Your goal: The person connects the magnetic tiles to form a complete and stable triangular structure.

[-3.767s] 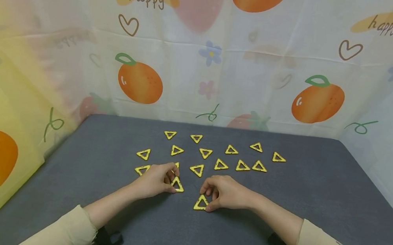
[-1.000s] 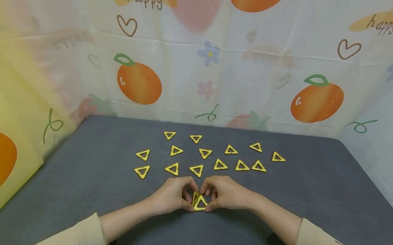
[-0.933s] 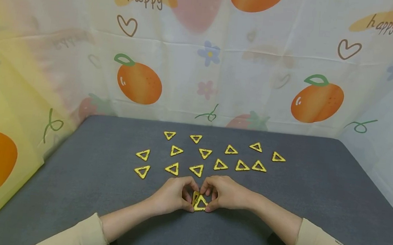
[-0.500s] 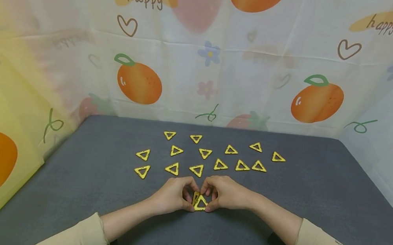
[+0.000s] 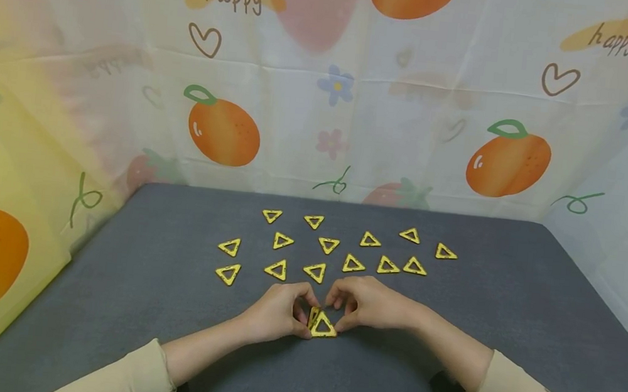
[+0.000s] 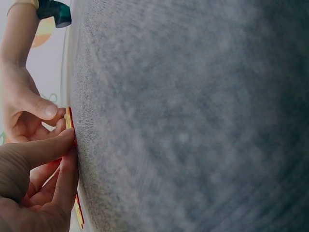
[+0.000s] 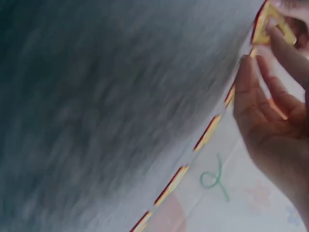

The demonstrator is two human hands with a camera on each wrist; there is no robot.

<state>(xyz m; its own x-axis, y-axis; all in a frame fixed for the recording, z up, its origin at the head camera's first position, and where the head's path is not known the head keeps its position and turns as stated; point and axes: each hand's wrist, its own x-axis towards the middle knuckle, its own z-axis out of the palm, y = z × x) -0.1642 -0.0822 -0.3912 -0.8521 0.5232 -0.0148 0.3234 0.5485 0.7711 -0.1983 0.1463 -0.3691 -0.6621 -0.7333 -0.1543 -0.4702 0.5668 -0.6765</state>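
Two yellow triangular magnetic tiles stand leaning against each other near the middle of the table, in the head view. My left hand (image 5: 278,310) pinches the left tile (image 5: 311,314) between thumb and fingers. The front tile (image 5: 324,335) faces the head camera, its left edge meeting the other one. Just to its right is my right hand (image 5: 376,303), thumb tip close by the lower right corner, the fingers spread from the thumb. In the right wrist view, a yellow tile (image 7: 259,28) with a red edge shows beyond the right thumb (image 7: 288,53).
Several more yellow triangular tiles lie flat and scattered behind the hands, such as one at the left (image 5: 227,281) and one at the far right (image 5: 446,256). The dark grey table (image 5: 175,220) ends at a printed curtain (image 5: 291,137).
My left hand has brought its tile rightward against the front one and stayed there. In the last half second my right hand loosened its pinch and drew slightly back to the right.
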